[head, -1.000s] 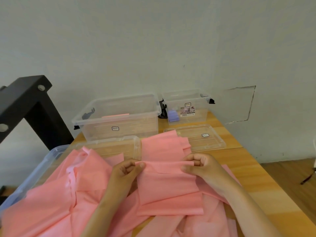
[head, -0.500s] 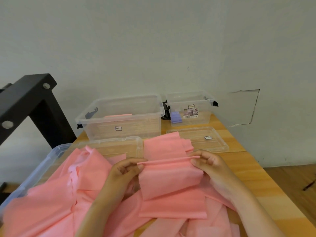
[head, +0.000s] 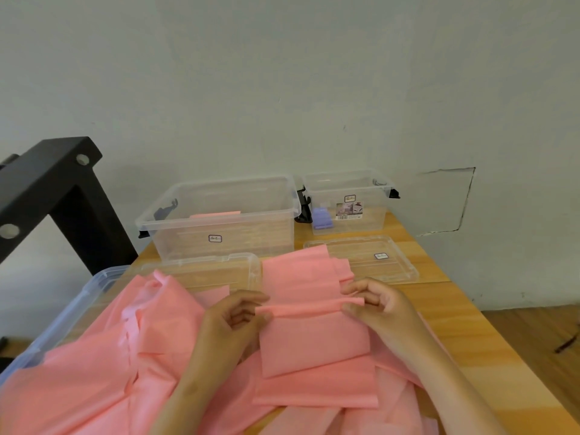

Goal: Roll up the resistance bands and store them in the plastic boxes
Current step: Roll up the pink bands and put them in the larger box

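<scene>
Head view looks down on a wooden table (head: 470, 340) set against a pale wall (head: 282, 73). Both hands work at one pink band (head: 314, 340) that lies flat on top of a loose heap of pink bands (head: 94, 372). The far edge of this band is turned over into a thin roll (head: 309, 307). The left hand (head: 232, 321) pinches the roll's left end between thumb and curled fingers; the right hand (head: 383, 309) pinches the right end the same way, thumb below and fingers bent over the top. The rest of the band spreads toward the person, unrolled. The heap spills from a blue-tinted bin (head: 62, 318) at the left onto the table and under both forearms. Beyond the hands lie two clear lids, the left lid (head: 201, 271) partly covered by bands and the right lid (head: 376, 255) with one band's far end reaching its near edge. Behind the lids stand two open plastic boxes side by side: the large box (head: 226, 215), with a strip of pink (head: 215, 214) showing inside, and the small box (head: 348, 199), which holds a purple item (head: 320, 218) in its left corner. A black frame (head: 62, 189) rises at the left edge, and wooden floor (head: 539, 334) shows at the right.
</scene>
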A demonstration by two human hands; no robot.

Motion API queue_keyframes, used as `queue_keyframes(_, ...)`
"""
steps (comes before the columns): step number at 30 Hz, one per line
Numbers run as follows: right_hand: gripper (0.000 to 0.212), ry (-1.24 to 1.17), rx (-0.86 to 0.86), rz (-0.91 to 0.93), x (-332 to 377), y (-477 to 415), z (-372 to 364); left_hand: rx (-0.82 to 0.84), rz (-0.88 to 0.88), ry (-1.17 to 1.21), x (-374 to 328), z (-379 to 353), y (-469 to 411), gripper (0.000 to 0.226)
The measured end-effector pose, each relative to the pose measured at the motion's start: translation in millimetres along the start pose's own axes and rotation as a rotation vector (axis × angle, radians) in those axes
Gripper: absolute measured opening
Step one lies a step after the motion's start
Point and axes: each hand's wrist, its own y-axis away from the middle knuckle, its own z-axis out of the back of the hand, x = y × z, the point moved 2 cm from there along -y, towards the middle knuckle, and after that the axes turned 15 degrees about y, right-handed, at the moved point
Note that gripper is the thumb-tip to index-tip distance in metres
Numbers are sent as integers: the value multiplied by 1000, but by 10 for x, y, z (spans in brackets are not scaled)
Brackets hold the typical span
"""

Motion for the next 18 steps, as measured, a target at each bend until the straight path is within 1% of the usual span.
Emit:
queue_keyframes(2,16,43,-30,-5,-9,-11,10,-4,-4,-19,-7,9,-2,31)
queue_keyframes(5,16,68,-22,17,-14,-14,-4,-19,28,12,2,22,-2,17)
queue_keyframes(7,6,60,-8,22,14,0,-14,0,90,99,10,-4,11,15)
queue_keyframes(9,16,25,1,25,8,9,-4,16,126,159,1,-25,28,17)
queue_keyframes(10,14,-20,6,25,24,9,5,24,127,183,-8,-21,30,19)
queue_keyframes(11,7,-73,16,18,20,5,17,23,120,203,-18,-10,23,19)
queue_keyframes(12,4,-122,33,10,21,4,23,24,116,219,-26,9,17,13)
queue_keyframes(13,13,-159,36,3,16,6,26,24,113,232,-36,35,17,9)
queue_keyframes(14,19,-177,33,-1,15,9,34,29,115,236,-26,69,12,15)
queue_keyframes(15,21,-186,24,-2,4,6,44,33,126,232,-38,79,15,20)
queue_keyframes(17,10,-178,25,7,33,12,53,28,122,236,-24,102,11,20)
queue_keyframes(18,6,-152,22,12,44,17,50,22,101,211,-8,101,6,13)
